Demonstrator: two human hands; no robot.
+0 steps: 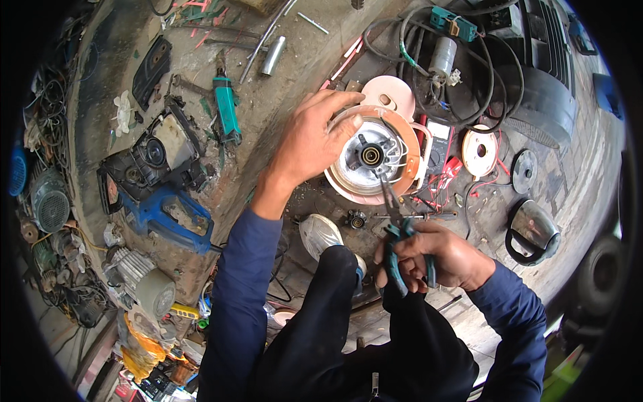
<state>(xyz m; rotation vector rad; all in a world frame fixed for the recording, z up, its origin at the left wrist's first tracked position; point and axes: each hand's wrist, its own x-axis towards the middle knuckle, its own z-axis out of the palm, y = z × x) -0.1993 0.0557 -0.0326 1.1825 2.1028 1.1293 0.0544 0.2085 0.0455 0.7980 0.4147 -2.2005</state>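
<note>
Pliers with teal handles and a slender metal nose (396, 218) are held in the right hand (439, 254), tips over the silver metal disc (353, 175) inside the round pink plastic housing (411, 161); contact cannot be told. That housing's left rim is apparently steadied by the spread left hand (315, 134). Probing or gripping seems underway; precise tip placement is likely needed.

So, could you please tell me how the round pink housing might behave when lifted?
The pink housing would probably feel heavy for its size, given the metal part inside. It seems stiff, judging by its moulded round wall.
</note>
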